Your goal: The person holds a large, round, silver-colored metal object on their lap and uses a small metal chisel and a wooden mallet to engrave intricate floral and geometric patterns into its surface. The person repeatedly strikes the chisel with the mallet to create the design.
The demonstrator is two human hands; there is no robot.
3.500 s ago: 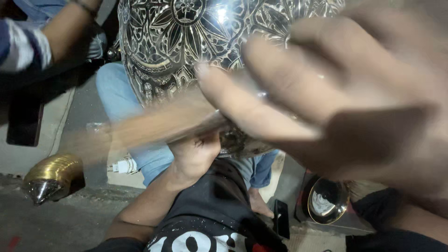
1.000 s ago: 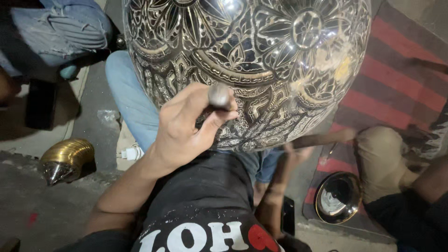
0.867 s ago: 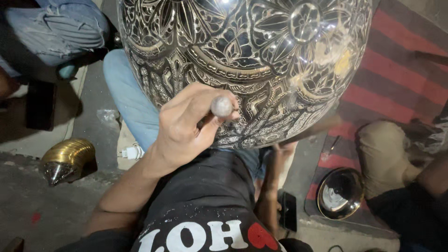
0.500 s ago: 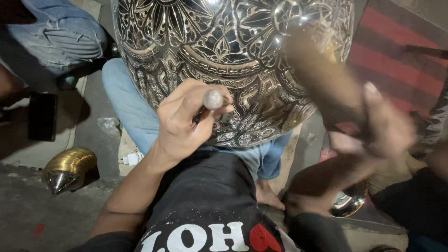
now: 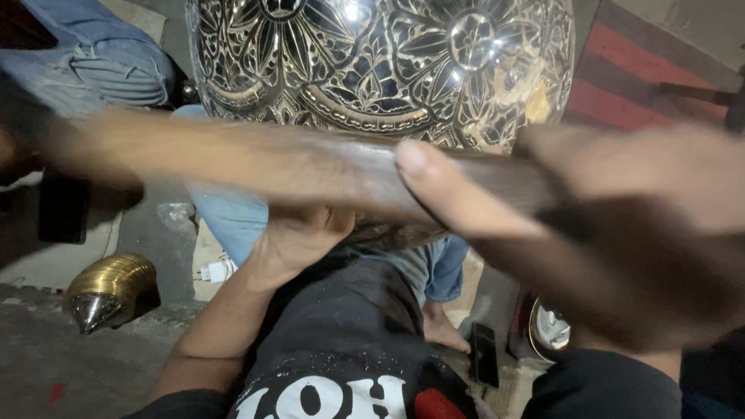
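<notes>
A large round metal vessel (image 5: 388, 70), engraved all over with flowers and leaves, rests on my lap close in front of me. My left hand (image 5: 299, 237) is curled against its lower side; the metal punch it gripped a moment ago is hidden behind a wooden handle. My right hand (image 5: 621, 233), blurred and very near the camera, is shut on that long wooden handle (image 5: 256, 163), which stretches leftward across the vessel above my left hand. The handle's far end is too blurred to make out.
A ribbed brass cone (image 5: 109, 289) lies on the floor at the left, with a white plug (image 5: 213, 270) beside it. A black phone (image 5: 485, 353) and a round metal bowl (image 5: 549, 330) sit at the lower right. Another person's jeans (image 5: 109, 66) show at the upper left, a red striped mat (image 5: 628, 89) at the right.
My right hand has swung up with the wooden handle, from the right side to straight across the view. It now covers the punch. My left hand has stayed against the vessel.
</notes>
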